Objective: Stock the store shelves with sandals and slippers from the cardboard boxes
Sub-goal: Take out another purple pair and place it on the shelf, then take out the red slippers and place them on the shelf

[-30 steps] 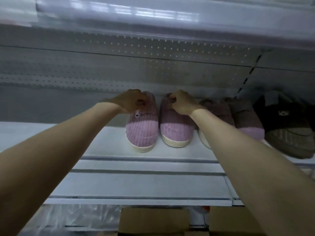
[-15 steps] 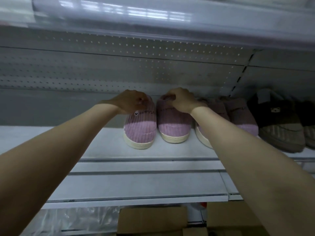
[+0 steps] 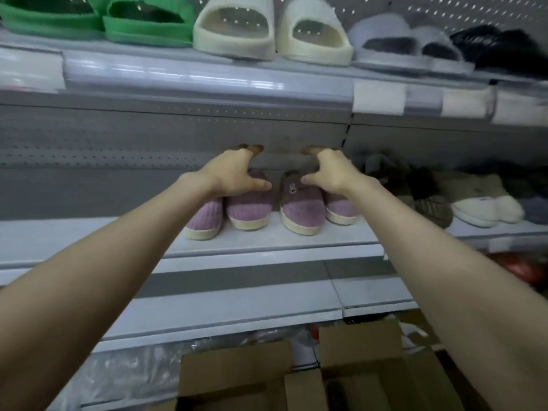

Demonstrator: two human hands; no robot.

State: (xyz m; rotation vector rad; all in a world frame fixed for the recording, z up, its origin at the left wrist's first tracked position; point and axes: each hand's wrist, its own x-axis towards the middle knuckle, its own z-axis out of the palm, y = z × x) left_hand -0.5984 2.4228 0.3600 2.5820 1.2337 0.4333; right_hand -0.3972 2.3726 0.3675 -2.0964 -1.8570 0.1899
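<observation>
Four purple slippers stand in a row on the middle shelf, toes toward the camera, in two pairs with a narrow gap between them. The third from the left bears a small animal patch on its upper. Both bare forearms reach in from 7 and 5 o'clock. The left hand hovers over the heels of the left pair with its fingers spread wide and raised toward the back panel, thumb pointing to 3 o'clock, holding nothing. The right hand mirrors it over the right pair, fingers likewise wide and holding nothing, thumb pointing to 9 o'clock. Whether either palm touches a slipper cannot be told. At 3 o'clock from the purple row, on the same shelf, lie brown slippers and then white slippers. At 12 o'clock the top shelf carries, from left to right, green sandals, cream slides, grey slippers and black slippers. Blurred labels sit on its front edge. At 6 o'clock, below the shelves, open boxes stand beside crumpled plastic.
</observation>
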